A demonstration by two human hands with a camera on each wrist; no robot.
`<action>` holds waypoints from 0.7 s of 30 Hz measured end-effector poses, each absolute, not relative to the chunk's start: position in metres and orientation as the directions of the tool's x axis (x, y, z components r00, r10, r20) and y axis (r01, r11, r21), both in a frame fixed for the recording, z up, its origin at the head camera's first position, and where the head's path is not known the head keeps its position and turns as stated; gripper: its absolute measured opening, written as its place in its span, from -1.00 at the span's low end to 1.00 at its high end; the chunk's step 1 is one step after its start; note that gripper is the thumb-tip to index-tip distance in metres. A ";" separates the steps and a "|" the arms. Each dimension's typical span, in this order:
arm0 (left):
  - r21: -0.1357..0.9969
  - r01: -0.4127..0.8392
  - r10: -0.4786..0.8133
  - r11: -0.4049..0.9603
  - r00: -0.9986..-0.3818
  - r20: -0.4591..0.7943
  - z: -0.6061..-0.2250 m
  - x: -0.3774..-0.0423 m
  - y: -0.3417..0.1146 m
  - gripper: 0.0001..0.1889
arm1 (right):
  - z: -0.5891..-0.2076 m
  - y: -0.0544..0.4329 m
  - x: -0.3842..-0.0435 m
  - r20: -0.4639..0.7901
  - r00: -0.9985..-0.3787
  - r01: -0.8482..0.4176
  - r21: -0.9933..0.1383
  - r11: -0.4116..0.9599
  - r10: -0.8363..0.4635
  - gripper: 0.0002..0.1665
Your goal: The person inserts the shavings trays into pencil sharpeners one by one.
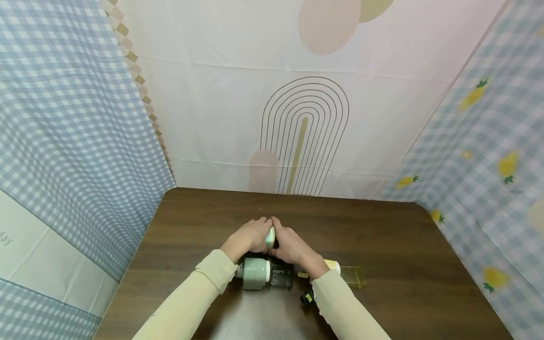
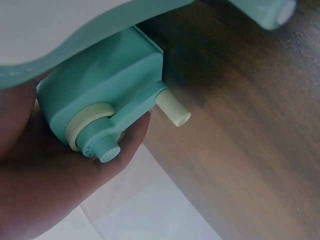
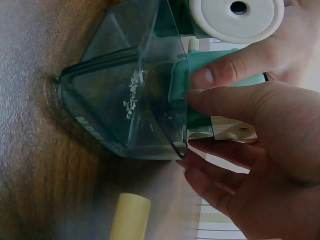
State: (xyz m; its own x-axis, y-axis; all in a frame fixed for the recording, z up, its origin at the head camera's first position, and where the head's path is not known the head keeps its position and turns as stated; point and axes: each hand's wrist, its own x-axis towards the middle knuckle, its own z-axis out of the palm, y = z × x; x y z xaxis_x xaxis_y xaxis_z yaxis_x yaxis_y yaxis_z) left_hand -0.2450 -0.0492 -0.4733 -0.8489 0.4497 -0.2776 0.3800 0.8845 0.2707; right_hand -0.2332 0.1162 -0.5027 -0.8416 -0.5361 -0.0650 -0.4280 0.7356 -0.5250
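My left hand (image 1: 254, 234) grips a small teal crank-handled body, which looks like a pencil sharpener (image 2: 107, 75), with a cream ring and a cream crank knob (image 2: 173, 107). My right hand (image 1: 293, 243) meets it from the other side, thumb and fingers holding the same piece around its cream end (image 3: 233, 129). Just below the hands in the head view lies a larger green sharpener (image 1: 255, 274) with a white round face (image 3: 237, 17). Beside it sits a clear dark drawer (image 3: 107, 105) with white scraps inside.
Under the right forearm are a yellow-and-white piece (image 1: 332, 266) and a clear yellow drawer (image 1: 352, 275). A small black part (image 1: 307, 297) lies close to the right sleeve. Patterned cloth (image 1: 212, 118) hangs behind the brown table (image 1: 382, 236).
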 end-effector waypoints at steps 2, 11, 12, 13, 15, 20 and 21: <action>0.276 0.386 0.456 0.880 -0.848 -0.270 -0.474 -0.245 -0.050 -0.09 | -0.502 0.116 -0.233 -0.064 -0.842 -0.433 -0.513 0.741 -0.536 0.16; 0.255 0.400 0.461 0.880 -0.849 -0.258 -0.477 -0.247 -0.051 -0.03 | -0.497 0.119 -0.232 -0.106 -0.851 -0.397 -0.510 0.763 -0.514 0.22; 0.247 0.396 0.455 0.884 -0.851 -0.261 -0.477 -0.247 -0.051 -0.03 | -0.496 0.120 -0.232 -0.115 -0.850 -0.393 -0.510 0.765 -0.513 0.23; 0.239 0.392 0.448 0.889 -0.853 -0.267 -0.477 -0.247 -0.051 -0.02 | -0.494 0.121 -0.231 -0.126 -0.849 -0.388 -0.511 0.767 -0.513 0.24; 0.224 0.386 0.438 0.895 -0.857 -0.273 -0.476 -0.246 -0.051 0.01 | -0.490 0.122 -0.230 -0.142 -0.846 -0.385 -0.505 0.773 -0.514 0.24; 0.244 0.380 0.438 0.892 -0.859 -0.264 -0.472 -0.245 -0.055 0.07 | -0.477 0.130 -0.227 -0.153 -0.843 -0.407 -0.446 0.797 -0.516 0.24; 0.254 0.382 0.443 0.888 -0.859 -0.255 -0.471 -0.245 -0.056 0.06 | -0.475 0.132 -0.227 -0.152 -0.843 -0.415 -0.430 0.802 -0.517 0.23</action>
State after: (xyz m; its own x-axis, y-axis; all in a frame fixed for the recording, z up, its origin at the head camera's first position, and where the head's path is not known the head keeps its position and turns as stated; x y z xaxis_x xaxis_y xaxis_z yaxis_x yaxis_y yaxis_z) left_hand -0.2452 -0.0561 -0.4706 -0.8594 0.4429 -0.2554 0.3824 0.8884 0.2538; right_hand -0.2270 0.1324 -0.4754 -0.8426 -0.5168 -0.1516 -0.4146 0.8021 -0.4299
